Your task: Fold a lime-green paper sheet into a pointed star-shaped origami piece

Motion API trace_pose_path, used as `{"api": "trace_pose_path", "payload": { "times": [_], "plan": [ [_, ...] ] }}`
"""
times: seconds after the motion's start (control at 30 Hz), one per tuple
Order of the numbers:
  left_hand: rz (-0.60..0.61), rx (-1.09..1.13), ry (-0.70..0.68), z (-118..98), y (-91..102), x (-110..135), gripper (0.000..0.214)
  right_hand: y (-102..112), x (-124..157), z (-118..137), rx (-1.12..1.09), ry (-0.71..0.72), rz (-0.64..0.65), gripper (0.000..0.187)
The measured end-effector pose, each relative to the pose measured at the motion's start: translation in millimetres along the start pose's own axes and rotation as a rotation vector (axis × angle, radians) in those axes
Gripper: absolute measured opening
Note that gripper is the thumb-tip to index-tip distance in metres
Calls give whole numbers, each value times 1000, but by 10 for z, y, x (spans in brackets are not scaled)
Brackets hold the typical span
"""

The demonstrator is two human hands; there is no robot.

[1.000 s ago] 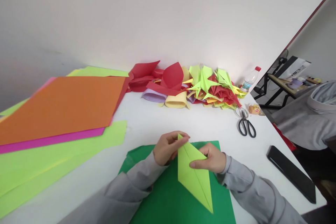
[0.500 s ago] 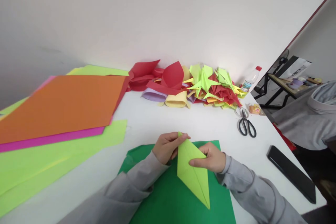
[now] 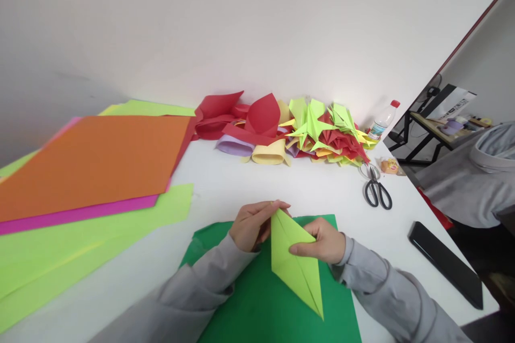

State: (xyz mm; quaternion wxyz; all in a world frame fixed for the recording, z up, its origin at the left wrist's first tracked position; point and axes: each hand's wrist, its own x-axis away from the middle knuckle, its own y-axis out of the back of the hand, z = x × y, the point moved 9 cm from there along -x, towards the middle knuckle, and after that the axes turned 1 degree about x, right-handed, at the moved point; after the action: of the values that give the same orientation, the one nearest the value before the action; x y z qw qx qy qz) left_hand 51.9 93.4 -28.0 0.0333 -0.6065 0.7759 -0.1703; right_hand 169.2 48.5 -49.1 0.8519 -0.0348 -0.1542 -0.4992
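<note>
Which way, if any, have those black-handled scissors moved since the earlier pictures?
No. The scissors have not visibly moved: against the right edge of the white table, they lie in the same place, turned the same way.

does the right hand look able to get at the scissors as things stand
Likely yes: the scissors lie on the white table with nothing standing between them and the right hand, though it may need to release the folded lime paper first.
</note>
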Motion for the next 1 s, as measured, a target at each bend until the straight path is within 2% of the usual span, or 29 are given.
{"api": "trace_pose_path", "payload": {
  "times": [0.17,0.47,0.73,0.87,1.0],
  "plan": [
    [-2,-24,-28,-22,29,-13,38,-8,7,21,-3,9,11,50],
    [80,75,-2,116,30,-70,42,13,-12,-8,37,16,2,49],
    [-25,81,-69,-21,178,-123,43,-3,9,-13,50,28,12,48],
    [64,103,27,79,54,-107,54,11,-5,-13,-75,36,-12,46],
    [239,-101,107,201,-157,-14,38,23,-12,17,-99,51,-31,45]
  ]
}}
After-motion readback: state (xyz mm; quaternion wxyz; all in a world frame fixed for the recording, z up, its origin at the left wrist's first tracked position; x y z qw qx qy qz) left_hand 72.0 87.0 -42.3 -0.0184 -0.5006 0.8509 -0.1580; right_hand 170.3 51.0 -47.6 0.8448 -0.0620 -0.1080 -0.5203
